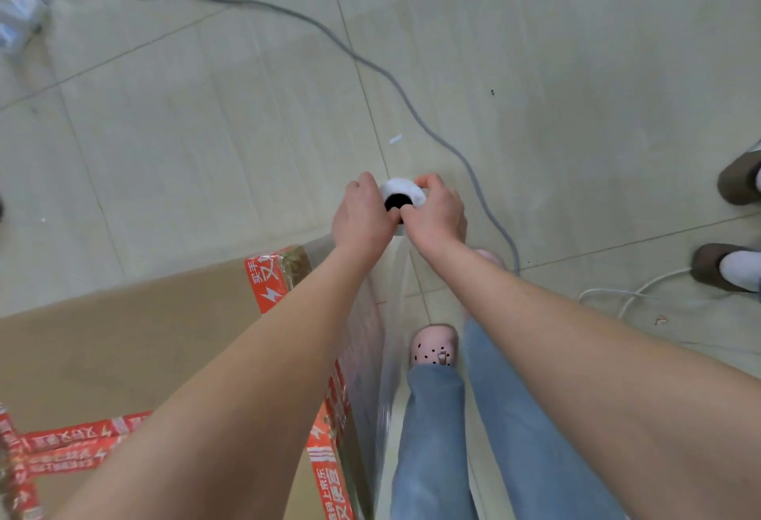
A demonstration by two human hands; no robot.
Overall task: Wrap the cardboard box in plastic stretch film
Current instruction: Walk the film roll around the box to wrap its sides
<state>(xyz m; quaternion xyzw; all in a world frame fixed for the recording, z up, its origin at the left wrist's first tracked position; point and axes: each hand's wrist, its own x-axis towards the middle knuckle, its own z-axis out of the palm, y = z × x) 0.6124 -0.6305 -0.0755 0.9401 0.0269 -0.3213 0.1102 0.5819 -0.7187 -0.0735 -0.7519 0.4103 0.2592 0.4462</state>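
Observation:
A large brown cardboard box with red printed tape fills the lower left. Clear stretch film runs down along its right side. The roll of stretch film, white with a dark hollow core, stands upright beyond the box's far right corner. My left hand grips the roll from the left, and my right hand grips it from the right, fingers curled over its top rim. Most of the roll below its top end is hidden by my hands.
A grey cable snakes across the tiled floor from a power strip at top left. A white cable lies at right, near another person's brown shoes. My own legs and pink shoes stand right of the box.

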